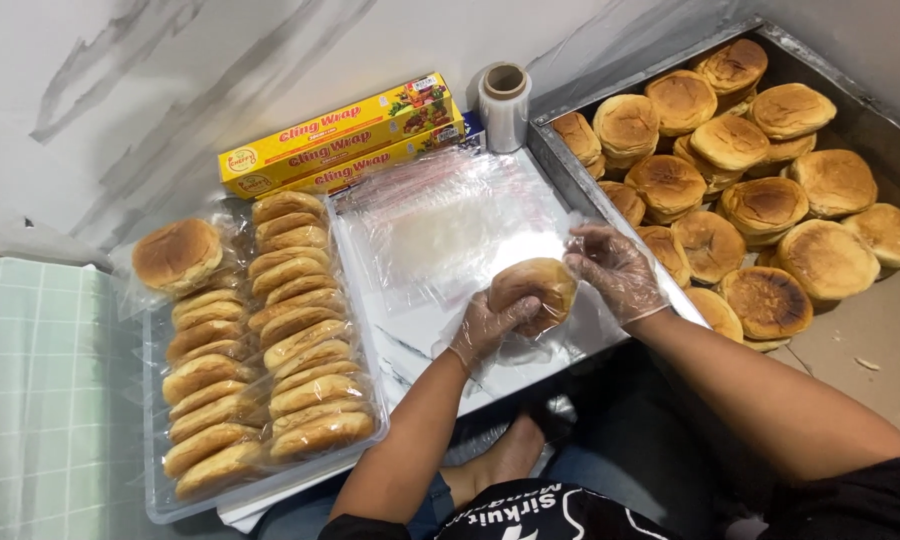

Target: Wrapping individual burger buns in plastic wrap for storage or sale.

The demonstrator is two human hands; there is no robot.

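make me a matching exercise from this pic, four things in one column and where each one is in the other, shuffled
Things:
1. bun in the gloved hands
2. wrapped buns in rows
3. unwrapped buns
4. roll of clear film

Places:
A. standing upright by the wall, beside the yellow boxes
B. piled in the metal tray on the person's right
C. over the sheet of cling film, between the left hand and right hand
D. in the clear plastic tray on the person's left

Pairs: 1-C, 2-D, 3-B, 4-A

Two long yellow boxes (340,135) lie by the wall; perhaps a blue one beneath.
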